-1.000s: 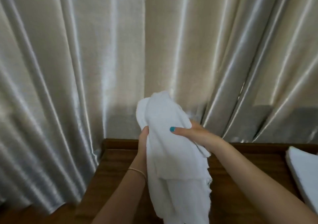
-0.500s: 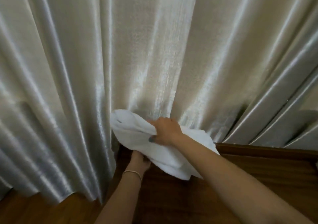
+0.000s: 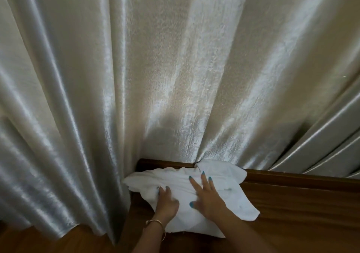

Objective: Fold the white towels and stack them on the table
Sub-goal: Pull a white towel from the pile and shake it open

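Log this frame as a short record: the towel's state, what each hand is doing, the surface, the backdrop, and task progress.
towel: one white towel, crumpled, lying spread on the table, not yet folded
left hand: left hand on the towel's near-left part, fingers curled into the cloth
right hand: right hand flat on the towel, fingers spread and straight
surface: dark wooden table; the towel's far edge reaches its raised back rail
backdrop: shiny pale curtain hanging behind and left of the table
progress: no folded stack in view

white towel [image 3: 229, 194], teal nails [image 3: 191, 205], brown table [image 3: 302, 204], shimmery cream curtain [image 3: 175, 77]
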Demonstrator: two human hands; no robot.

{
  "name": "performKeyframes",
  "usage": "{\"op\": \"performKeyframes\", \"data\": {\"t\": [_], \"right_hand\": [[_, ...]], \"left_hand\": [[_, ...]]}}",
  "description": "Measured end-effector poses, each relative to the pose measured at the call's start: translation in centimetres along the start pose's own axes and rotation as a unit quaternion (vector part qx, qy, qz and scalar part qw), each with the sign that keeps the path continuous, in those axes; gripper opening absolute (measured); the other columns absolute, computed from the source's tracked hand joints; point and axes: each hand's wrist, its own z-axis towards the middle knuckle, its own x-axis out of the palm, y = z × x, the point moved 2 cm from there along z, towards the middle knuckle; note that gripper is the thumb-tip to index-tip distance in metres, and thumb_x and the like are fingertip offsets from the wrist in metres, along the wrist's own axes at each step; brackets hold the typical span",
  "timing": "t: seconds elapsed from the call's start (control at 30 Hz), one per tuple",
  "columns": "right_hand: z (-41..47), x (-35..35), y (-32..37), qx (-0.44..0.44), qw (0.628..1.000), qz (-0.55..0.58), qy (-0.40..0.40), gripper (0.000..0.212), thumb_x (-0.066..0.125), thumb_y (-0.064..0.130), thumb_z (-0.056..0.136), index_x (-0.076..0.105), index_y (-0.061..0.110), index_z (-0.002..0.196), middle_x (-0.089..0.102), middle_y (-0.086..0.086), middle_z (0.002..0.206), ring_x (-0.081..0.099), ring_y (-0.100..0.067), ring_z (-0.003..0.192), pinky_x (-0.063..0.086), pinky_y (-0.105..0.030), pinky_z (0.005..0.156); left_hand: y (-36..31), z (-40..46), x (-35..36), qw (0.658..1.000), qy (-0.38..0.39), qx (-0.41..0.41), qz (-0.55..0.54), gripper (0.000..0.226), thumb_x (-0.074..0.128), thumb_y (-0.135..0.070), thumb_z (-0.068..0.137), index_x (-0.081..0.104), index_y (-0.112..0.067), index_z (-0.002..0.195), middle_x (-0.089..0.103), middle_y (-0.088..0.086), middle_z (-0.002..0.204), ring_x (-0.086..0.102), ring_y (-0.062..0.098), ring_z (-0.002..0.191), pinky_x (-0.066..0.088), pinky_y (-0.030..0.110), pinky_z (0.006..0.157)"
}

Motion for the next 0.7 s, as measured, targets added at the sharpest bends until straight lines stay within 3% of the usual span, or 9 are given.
{"op": "performKeyframes", "data": {"t": [0.1,0.17,0.23,0.3,0.37,0.43,0.5,0.53,0.7], "right_hand": [[-0.8,1.2,0.1,-0.021,0.998,-0.036,-0.05,0.096,0.055,0.049,0.09,-0.033,0.062,0.125,-0.027,-0.006,0.154,-0.005,-0.039,0.148,0.029,-0.045,0.114],[-1.3,2.3,0.1,-0.003,0.996,-0.044,-0.073,0.1,0.069,0.055,0.076,-0.004,0.053,0.145,0.004,-0.017,0.158,0.033,-0.045,0.138,0.053,-0.041,0.093],[-1.2,3.3,0.1,0.016,0.996,-0.064,-0.062,0.103,0.078,0.059,0.062,0.022,0.041,0.147,0.031,-0.019,0.152,0.054,-0.043,0.123,0.059,-0.035,0.077],[-1.3,3.2,0.1,-0.01,0.997,-0.036,-0.064,0.099,0.07,0.055,0.074,0.003,0.049,0.147,0.012,-0.021,0.157,0.04,-0.047,0.134,0.054,-0.043,0.091],[-1.3,2.6,-0.1,-0.037,0.996,-0.062,-0.046,0.088,0.052,0.047,0.092,-0.024,0.056,0.135,-0.023,-0.013,0.156,0.003,-0.044,0.147,0.029,-0.05,0.114],[-1.6,1.4,-0.1,-0.022,0.999,-0.038,-0.003,0.081,0.046,0.041,0.096,-0.019,0.052,0.142,-0.031,-0.007,0.156,-0.013,-0.036,0.147,0.013,-0.051,0.118],[-2.2,0.1,0.4,-0.005,0.999,-0.024,0.026,0.075,0.048,0.037,0.096,-0.005,0.047,0.149,-0.027,-0.004,0.158,-0.013,-0.032,0.148,0.009,-0.052,0.118],[-2.8,-0.4,0.7,-0.003,0.999,-0.012,0.035,0.073,0.048,0.036,0.096,-0.001,0.045,0.15,-0.026,-0.003,0.159,-0.012,-0.031,0.148,0.008,-0.051,0.118],[-6.2,-2.7,1.1,0.028,0.996,0.051,0.07,0.077,0.053,0.036,0.094,0.002,0.045,0.151,-0.034,-0.001,0.155,-0.014,-0.036,0.147,0.015,-0.049,0.119]], "left_hand": [[-0.1,0.5,0.4,0.998,-0.016,0.035,0.045,0.07,0.042,-0.015,0.094,0.002,-0.01,0.151,-0.014,0.013,0.158,-0.001,0.027,0.147,0.011,0.03,0.118],[-0.1,1.4,0.3,0.995,-0.016,0.063,0.072,0.072,0.043,-0.017,0.093,0.0,-0.011,0.151,-0.013,0.013,0.158,-0.001,0.027,0.147,0.011,0.03,0.118],[0.1,2.0,0.1,0.992,-0.007,0.092,0.088,0.075,0.045,-0.019,0.092,-0.002,-0.011,0.151,-0.013,0.014,0.158,-0.003,0.027,0.147,0.008,0.029,0.118],[0.5,2.5,0.1,0.991,0.002,0.1,0.088,0.077,0.046,-0.019,0.092,-0.003,-0.011,0.151,-0.015,0.013,0.158,-0.005,0.027,0.147,0.007,0.029,0.118],[0.7,2.3,-0.2,0.994,-0.001,0.09,0.057,0.075,0.049,-0.018,0.091,0.005,-0.01,0.151,-0.007,0.012,0.159,0.002,0.027,0.147,0.012,0.03,0.118],[0.4,1.8,-0.9,0.994,-0.066,0.075,-0.032,0.06,0.053,-0.019,0.089,0.032,-0.007,0.144,0.026,0.013,0.153,0.028,0.028,0.139,0.028,0.034,0.111],[-0.1,0.9,-2.0,0.973,-0.164,0.029,-0.162,0.031,0.061,-0.016,0.086,0.054,-0.007,0.115,0.057,0.012,0.119,0.052,0.032,0.116,0.043,0.036,0.095],[-0.4,0.3,-2.7,0.953,-0.19,-0.002,-0.238,0.024,0.066,-0.015,0.084,0.054,-0.008,0.104,0.058,0.011,0.106,0.055,0.035,0.11,0.045,0.036,0.09],[-1.8,-0.2,-5.3,0.858,-0.146,-0.164,-0.464,0.079,0.072,-0.035,0.08,0.034,-0.001,0.14,0.043,0.021,0.14,0.045,0.038,0.123,0.038,0.044,0.106]]}}
